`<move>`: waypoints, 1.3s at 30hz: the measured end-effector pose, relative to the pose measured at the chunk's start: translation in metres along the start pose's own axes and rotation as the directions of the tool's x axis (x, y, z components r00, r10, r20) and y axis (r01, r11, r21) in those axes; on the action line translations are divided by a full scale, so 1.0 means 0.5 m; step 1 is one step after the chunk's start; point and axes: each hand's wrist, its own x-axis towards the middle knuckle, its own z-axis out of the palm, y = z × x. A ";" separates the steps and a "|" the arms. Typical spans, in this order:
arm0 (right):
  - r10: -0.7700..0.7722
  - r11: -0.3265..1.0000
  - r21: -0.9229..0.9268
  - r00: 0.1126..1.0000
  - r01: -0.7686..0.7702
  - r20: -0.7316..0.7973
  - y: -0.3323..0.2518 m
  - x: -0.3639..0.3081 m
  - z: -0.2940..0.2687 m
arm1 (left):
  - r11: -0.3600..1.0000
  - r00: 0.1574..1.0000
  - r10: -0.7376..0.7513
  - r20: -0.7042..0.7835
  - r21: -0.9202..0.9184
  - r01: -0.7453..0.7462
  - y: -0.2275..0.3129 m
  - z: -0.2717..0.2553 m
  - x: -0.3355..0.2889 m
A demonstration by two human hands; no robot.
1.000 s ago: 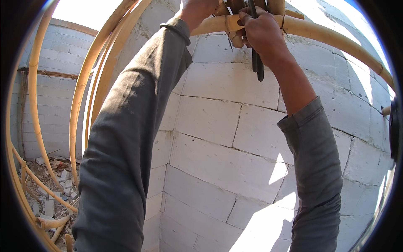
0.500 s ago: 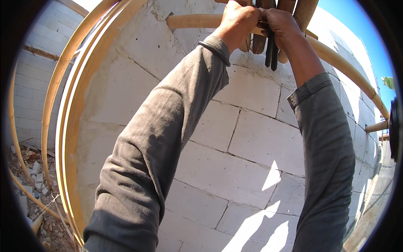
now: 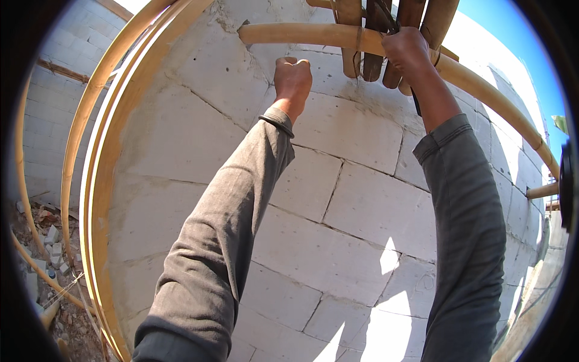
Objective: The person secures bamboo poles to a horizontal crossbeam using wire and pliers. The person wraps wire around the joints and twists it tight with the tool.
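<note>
My right hand (image 3: 407,48) is closed around dark pincers (image 3: 389,19) beside a horizontal bamboo pole (image 3: 301,34). Part of the tool sticks up past the fist, and a dark end shows below the wrist. Several upright brown wooden slats (image 3: 348,57) cross the pole there, with thin dark wire around the joint. To the left and a bit lower, my left hand (image 3: 293,81) is in a fist, apart from the pole. Its back faces me, so whatever it may hold is hidden. Behind both hands rises a pale block wall (image 3: 362,133).
Tall curved-looking timber boards (image 3: 99,199) stand at the left, with another bamboo pole (image 3: 78,133) beyond them. Rubble and broken blocks (image 3: 54,253) lie on the ground at lower left. A short pole end (image 3: 541,190) juts out at the right.
My left hand has come away from the joint, down and to the left, in a fist. My right hand stays by the pole, with the pincers turned so their handles no longer hang down in view.
</note>
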 end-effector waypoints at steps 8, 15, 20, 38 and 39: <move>-0.182 0.975 -0.145 0.980 0.168 -0.083 0.005 0.030 -0.008 | 0.930 0.972 0.193 0.136 0.290 -0.225 -0.085 0.021 0.127; -0.305 0.935 -0.251 0.928 0.249 -0.215 -0.031 0.022 -0.022 | 0.921 0.956 0.186 0.229 0.298 -0.251 -0.138 0.128 0.203; -0.225 0.963 -0.174 0.969 0.205 -0.103 -0.046 0.074 -0.036 | 0.836 0.824 0.498 0.271 0.104 -0.539 -0.171 0.165 0.279; -0.072 0.985 0.139 0.980 0.098 -0.184 0.012 -0.033 0.086 | 0.955 0.866 0.236 0.441 0.059 -0.290 -0.078 0.127 0.108; -0.074 0.986 0.137 0.980 0.100 -0.187 0.011 -0.047 0.106 | 0.972 0.868 0.206 0.451 0.011 -0.236 -0.073 0.124 0.105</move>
